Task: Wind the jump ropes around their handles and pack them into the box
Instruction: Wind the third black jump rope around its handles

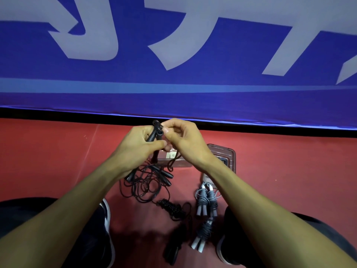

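Black handles (154, 132) of one jump rope held up together over the red floor (58, 151), near the banner's bottom edge. Left hand (135, 146) curled round both handles; right hand (183, 138) pinches thin black cord (172, 161) at the handle tops, fingers bent. Cord hangs down into a loose tangle of black ropes (143, 186) with more tapered black handles lying on the floor. Just behind the hands, the box (226, 157): clear brownish plastic, rounded corners, mostly hidden by the right wrist. Nearer the person: one wound black rope (172, 207), two wound grey ropes (206, 200) with pale grey handles, side by side, just right of it. Smooth floor open left and right. Blue fabric banner (173, 89) with large pale lettering, cropped, unreadable. Shoes (106, 219) flank the ropes.
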`<state>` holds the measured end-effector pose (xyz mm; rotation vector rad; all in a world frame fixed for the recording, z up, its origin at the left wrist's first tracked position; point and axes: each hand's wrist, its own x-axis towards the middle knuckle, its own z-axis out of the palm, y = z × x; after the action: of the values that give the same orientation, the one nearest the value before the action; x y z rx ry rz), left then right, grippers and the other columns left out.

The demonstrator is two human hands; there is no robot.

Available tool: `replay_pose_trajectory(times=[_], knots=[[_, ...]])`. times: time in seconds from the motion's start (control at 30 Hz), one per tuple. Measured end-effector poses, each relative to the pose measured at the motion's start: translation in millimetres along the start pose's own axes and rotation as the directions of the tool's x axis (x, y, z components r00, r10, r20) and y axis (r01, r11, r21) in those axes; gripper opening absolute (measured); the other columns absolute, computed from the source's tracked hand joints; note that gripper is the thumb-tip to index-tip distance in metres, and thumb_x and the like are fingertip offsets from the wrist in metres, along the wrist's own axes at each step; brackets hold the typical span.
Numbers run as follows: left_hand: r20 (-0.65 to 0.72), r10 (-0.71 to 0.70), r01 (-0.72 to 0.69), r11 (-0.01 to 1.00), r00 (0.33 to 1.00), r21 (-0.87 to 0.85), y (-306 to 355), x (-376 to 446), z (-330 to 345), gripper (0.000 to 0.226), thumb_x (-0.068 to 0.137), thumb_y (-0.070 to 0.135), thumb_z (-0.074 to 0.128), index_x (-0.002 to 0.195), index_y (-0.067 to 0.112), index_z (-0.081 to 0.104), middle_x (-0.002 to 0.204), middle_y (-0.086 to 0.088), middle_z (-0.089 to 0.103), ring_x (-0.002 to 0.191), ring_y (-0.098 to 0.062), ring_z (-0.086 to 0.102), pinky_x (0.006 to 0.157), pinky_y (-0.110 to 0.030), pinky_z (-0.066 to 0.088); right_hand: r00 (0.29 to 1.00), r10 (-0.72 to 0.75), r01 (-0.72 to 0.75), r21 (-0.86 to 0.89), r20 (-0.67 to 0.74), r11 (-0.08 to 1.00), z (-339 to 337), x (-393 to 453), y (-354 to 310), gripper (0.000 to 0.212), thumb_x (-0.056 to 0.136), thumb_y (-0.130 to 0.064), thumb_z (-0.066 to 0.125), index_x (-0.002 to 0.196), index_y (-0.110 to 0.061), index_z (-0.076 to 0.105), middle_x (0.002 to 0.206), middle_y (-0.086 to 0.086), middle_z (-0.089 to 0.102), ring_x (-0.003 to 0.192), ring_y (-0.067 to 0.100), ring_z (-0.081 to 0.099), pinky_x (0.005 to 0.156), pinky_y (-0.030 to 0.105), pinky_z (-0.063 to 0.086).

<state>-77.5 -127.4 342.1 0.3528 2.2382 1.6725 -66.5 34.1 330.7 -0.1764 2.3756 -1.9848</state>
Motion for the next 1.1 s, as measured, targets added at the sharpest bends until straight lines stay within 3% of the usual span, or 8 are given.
replay_pose_trajectory(times=[0.2,0.3,0.4,0.57,0.7,0.87,0.97,1.1], knots=[[0.008,-0.023,0.022,0.988,1.000,0.152,-5,1,1,0.021,0.098,0.040,0.061,0.100,0.020,0.056,0.081,0.009,0.063,0.066,-0.003,0.056,0.065,-0.026,0.044,0.993,-0.002,-0.012,-0.120,-0.116,0.993,-4,3,10,0.011,0.099,-0.010,0.061,0.094,-0.020,0.064,0.070,-0.007,0.066,0.068,0.007,0.062,0.072,0.025,0.049],[0.038,-0.020,0.016,0.996,0.999,0.083,0,1,1,0.051,0.098,0.055,0.041,0.091,0.011,0.065,0.072,0.003,0.056,0.065,-0.010,0.049,0.066,-0.035,0.043,0.986,0.025,-0.038,-0.074,-0.164,0.997,-5,3,8,0.014,0.099,-0.007,0.059,0.090,-0.016,0.064,0.072,0.008,0.069,0.063,0.009,0.061,0.064,0.018,0.046],[0.020,0.021,-0.023,0.994,1.000,0.103,2,1,-2,0.045,0.095,0.045,0.039,0.081,0.008,0.061,0.079,-0.013,0.058,0.075,-0.026,0.051,0.081,-0.053,0.047,0.977,0.052,-0.079,-0.129,-0.205,0.989,-7,4,7,0.015,0.099,-0.016,0.064,0.084,-0.016,0.066,0.066,-0.002,0.067,0.055,0.000,0.055,0.057,0.016,0.041],[0.034,0.047,-0.047,0.999,0.998,0.004,-3,3,0,0.013,0.101,0.011,0.056,0.101,0.010,0.069,0.083,0.007,0.064,0.076,-0.003,0.057,0.075,-0.023,0.048,0.984,0.100,-0.124,-0.167,-0.148,0.978,-6,2,7,0.025,0.102,-0.028,0.060,0.077,-0.022,0.063,0.054,-0.012,0.056,0.048,0.001,0.047,0.054,0.023,0.038],[-0.048,0.000,-0.005,0.994,0.999,-0.112,-3,3,-2,0.006,0.101,0.006,0.057,0.095,0.007,0.059,0.075,-0.004,0.053,0.064,-0.012,0.053,0.063,-0.028,0.051,0.994,0.105,-0.110,-0.175,-0.035,0.978,-3,0,4,0.024,0.105,-0.022,0.051,0.082,-0.023,0.059,0.056,-0.012,0.056,0.050,0.004,0.048,0.055,0.025,0.040],[-0.069,0.145,-0.103,0.901,0.987,0.422,-8,1,-3,0.010,0.104,0.023,0.049,0.096,0.018,0.047,0.071,0.003,0.054,0.060,-0.012,0.049,0.055,-0.028,0.036,1.000,0.022,-0.027,-0.347,-0.019,0.937,-2,-7,-2,0.036,0.106,-0.039,0.049,0.076,-0.018,0.055,0.055,-0.015,0.047,0.052,0.001,0.041,0.055,0.017,0.033],[-0.042,0.247,-0.186,0.821,0.968,0.540,-8,-3,2,0.015,0.105,0.021,0.043,0.093,0.016,0.036,0.069,0.005,0.047,0.058,-0.013,0.045,0.052,-0.032,0.033,1.000,-0.002,0.005,-0.398,0.008,0.917,5,-12,-2,0.047,0.103,-0.047,0.048,0.068,-0.017,0.045,0.051,-0.017,0.046,0.052,0.001,0.043,0.057,0.020,0.037],[0.035,0.280,-0.238,0.736,0.959,0.633,-8,-4,9,0.016,0.103,0.021,0.039,0.091,0.025,0.031,0.088,0.010,0.044,0.081,-0.016,0.044,0.072,-0.036,0.034,1.000,-0.017,0.010,-0.373,-0.014,0.928,8,-12,3,0.050,0.105,-0.047,0.044,0.071,-0.012,0.055,0.060,-0.011,0.043,0.057,0.005,0.036,0.057,0.026,0.034]])
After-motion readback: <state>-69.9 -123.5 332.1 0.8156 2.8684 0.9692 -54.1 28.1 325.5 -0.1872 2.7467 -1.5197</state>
